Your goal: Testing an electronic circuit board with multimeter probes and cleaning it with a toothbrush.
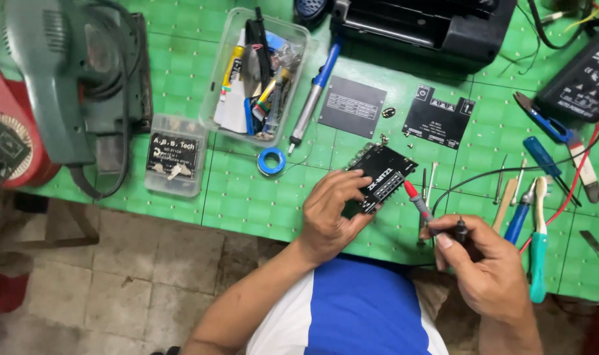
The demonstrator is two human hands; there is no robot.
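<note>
Near the middle of the frame we are holding a small black circuit board (pixel 380 176) tilted up off the green table (pixel 247 197), our left hand (pixel 331 217) clamped on its lower left edge with the fingers curled over the top. Our right hand (pixel 487 266), at the lower right, is closed around two meter probes, a red probe (pixel 418 200) whose tip is reaching toward the board's lower right edge and a black probe (pixel 458 230) pinched just behind it; whether the red tip is touching the board we cannot tell. The board is lying bare, out of any case, and two flat black cover plates (pixel 352 105) are resting apart from it higher up the table, so we are judging the opening-up as done and the probing as under way, with closing up left. Counting, we are seeing one board, two probes, two plates, one blue-handled soldering iron (pixel 314 92) above the board, one blue ring of tape (pixel 272 160) left of it, two clear plastic boxes (pixel 256 72) in the upper left, and one blue screwdriver (pixel 543 158) among other tools at the right.
</note>
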